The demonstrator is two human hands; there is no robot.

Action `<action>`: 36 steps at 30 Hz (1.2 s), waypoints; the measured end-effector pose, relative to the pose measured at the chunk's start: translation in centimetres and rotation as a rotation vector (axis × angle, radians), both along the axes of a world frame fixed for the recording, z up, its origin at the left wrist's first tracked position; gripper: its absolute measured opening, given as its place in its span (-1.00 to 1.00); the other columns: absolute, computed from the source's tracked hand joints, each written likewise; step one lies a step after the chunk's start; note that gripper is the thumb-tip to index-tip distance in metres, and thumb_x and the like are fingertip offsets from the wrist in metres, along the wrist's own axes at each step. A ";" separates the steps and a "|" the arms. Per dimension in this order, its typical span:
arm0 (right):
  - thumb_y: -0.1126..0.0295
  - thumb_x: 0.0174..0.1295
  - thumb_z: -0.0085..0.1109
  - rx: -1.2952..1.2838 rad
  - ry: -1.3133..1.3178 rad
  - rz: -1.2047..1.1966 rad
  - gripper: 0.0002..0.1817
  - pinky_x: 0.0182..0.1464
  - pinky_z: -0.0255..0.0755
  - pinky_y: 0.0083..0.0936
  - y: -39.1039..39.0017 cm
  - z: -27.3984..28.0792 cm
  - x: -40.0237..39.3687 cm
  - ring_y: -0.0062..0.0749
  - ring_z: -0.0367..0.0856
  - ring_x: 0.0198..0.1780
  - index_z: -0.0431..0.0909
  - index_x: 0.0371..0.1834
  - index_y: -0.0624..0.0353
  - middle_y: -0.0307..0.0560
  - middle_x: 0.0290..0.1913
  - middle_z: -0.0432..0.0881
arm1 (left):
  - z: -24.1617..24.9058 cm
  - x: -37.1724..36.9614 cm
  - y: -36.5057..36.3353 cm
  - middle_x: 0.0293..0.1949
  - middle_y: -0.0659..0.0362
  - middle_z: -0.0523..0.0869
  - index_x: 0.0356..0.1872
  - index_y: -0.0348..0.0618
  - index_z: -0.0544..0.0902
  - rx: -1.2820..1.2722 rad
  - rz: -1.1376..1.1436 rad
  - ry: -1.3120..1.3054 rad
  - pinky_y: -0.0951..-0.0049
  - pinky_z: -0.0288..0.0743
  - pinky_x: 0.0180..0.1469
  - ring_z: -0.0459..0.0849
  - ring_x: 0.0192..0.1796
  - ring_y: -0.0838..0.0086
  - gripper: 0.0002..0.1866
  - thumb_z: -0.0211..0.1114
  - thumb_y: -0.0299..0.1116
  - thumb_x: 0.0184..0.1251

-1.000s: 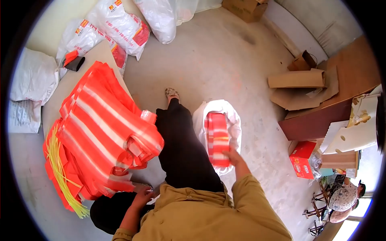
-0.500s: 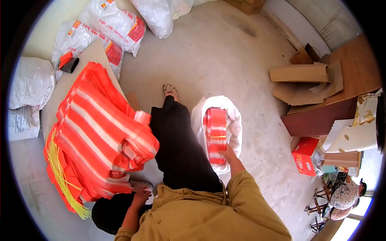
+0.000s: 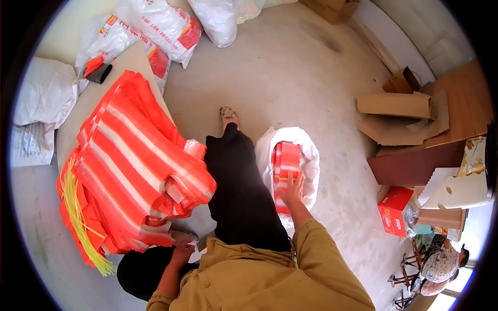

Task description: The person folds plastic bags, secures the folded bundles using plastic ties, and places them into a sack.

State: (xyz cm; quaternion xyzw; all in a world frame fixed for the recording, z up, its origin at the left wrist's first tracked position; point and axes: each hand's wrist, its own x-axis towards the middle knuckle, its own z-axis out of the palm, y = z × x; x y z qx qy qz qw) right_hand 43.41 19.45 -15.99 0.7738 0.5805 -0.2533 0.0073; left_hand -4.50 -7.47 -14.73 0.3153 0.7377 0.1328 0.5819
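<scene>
My right hand (image 3: 293, 191) has its fingers spread, lying on a folded red-and-white striped bundle (image 3: 286, 154) with a thin yellow band around it. This bundle sits inside a white sack (image 3: 312, 155) whose mouth is rolled open on the floor. Low by my leg, my left hand (image 3: 181, 255) is curled; what it holds, if anything, is too small to make out. Left of my black-clad legs spreads a big pile of red-and-white striped plastic bags (image 3: 129, 155). A bunch of yellow ties (image 3: 75, 212) lies along the pile's left side.
Stuffed white sacks (image 3: 155, 26) line the wall at upper left. A black-and-red item (image 3: 98, 72) lies on a board beside the pile. On the right are open cardboard boxes (image 3: 394, 106), a wooden cabinet (image 3: 415, 168) and a red box (image 3: 392, 210). Another person (image 3: 441, 264) sits at lower right.
My right hand has gone from gripping the bundle's near edge to lying over it with fingers spread. The view has shifted slightly. My left hand stays low by my leg.
</scene>
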 end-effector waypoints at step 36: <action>0.26 0.25 0.40 -0.044 -0.041 0.391 -0.10 0.62 0.03 0.13 -5.7 -4.5 2.8 0.20 -0.25 0.74 0.18 0.68 -0.21 0.18 0.76 -0.27 | 1.5 1.5 0.6 -0.12 -0.02 0.82 0.14 -0.10 0.66 0.096 -0.196 0.240 0.23 0.68 0.04 0.83 -0.06 0.16 -0.64 0.35 -0.21 0.41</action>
